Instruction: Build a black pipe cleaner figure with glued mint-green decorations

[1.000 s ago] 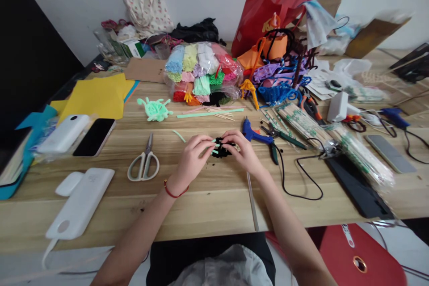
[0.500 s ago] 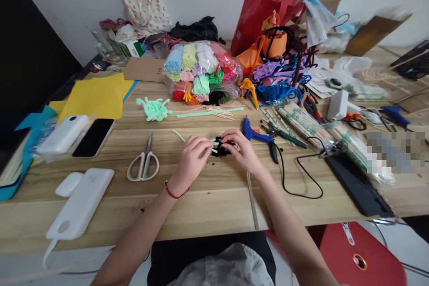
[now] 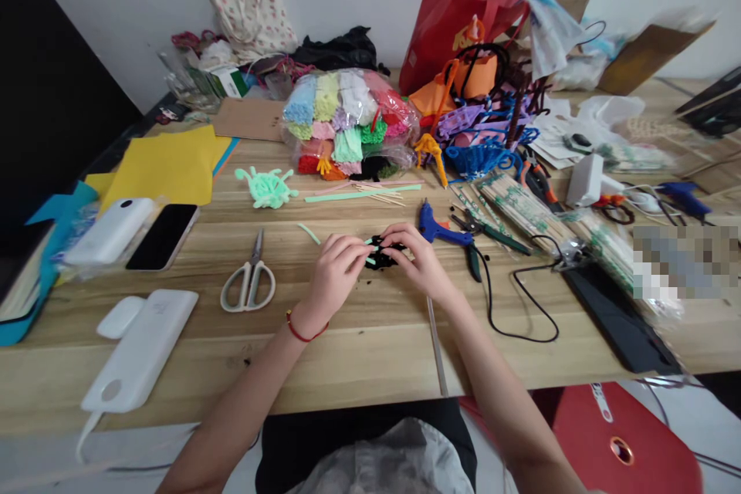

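Note:
At the middle of the desk my left hand (image 3: 336,270) pinches a light green pipe cleaner (image 3: 309,232), whose loose end sticks out to the left behind the fingers. Facing it, my right hand (image 3: 417,262) has its fingers closed on a small black fuzzy piece (image 3: 382,256). Short green ends lie against the black piece between both hands; how they join is hidden by the fingers. Beyond the hands sits a mint green fuzzy pipe-cleaner shape (image 3: 268,188). Thin sticks and a flat green strip (image 3: 363,194) lie beside it.
White-handled scissors (image 3: 248,284) lie left of my hands. A blue glue gun (image 3: 443,228) with its black cord and green-handled pliers (image 3: 503,239) are at the right. Farther back are a bag of coloured pipe cleaners (image 3: 347,120) and a red bag (image 3: 457,23). Phone (image 3: 162,238) and power bank (image 3: 142,351) are left.
Both hands stay almost in place around the green and black pieces. The view has shifted very slightly; nothing else has visibly moved.

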Tool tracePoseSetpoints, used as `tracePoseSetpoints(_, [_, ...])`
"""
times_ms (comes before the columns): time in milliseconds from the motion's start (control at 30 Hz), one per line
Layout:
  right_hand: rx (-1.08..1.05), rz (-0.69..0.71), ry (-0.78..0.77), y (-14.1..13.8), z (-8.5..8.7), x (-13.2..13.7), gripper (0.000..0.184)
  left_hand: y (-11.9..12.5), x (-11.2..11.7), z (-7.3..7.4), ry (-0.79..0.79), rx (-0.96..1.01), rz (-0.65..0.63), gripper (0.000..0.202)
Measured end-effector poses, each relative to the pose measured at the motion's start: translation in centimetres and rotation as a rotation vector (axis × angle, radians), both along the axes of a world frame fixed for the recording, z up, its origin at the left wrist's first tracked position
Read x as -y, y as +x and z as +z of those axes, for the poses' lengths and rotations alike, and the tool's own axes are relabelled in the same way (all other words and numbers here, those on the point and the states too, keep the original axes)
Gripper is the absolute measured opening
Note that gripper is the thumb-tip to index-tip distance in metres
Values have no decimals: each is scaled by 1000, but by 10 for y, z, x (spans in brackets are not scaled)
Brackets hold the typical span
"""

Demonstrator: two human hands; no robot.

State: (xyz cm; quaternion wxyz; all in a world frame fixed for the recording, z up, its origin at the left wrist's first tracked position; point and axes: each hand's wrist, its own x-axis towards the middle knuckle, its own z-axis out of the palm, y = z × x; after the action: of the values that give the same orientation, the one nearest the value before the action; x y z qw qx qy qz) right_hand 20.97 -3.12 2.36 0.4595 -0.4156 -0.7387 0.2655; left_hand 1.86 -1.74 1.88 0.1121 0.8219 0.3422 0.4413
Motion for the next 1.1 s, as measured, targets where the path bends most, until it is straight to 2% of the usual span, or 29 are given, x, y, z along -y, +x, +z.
tracePoseSetpoints(533, [-20, -2, -30, -1, -6, -2, 11, 0, -1, -1, -3, -43, -13, 14])
tracePoseSetpoints(633, [-129, -3, -97, -1, -10, -4, 13, -1, 2, 5, -42, -22, -7, 15])
tracePoseSetpoints(767, [-397, -14, -284, -1, -16, -7, 19, -6, 2, 9, -184, 195, -4, 35])
tracePoseSetpoints(900, [-651, -30, -540, -2, -22, -8, 25, -13, -4, 6, -369, 368, -144, 32])
tracePoseSetpoints(1000, [-773, -22, -656, -3, -25, -8, 28, -15, -6, 8, -469, 320, -305, 24])
tracePoseSetpoints(1100, [-826, -21, -698, -5, -27, -9, 30, -12, -3, 12, -512, 237, -387, 25])
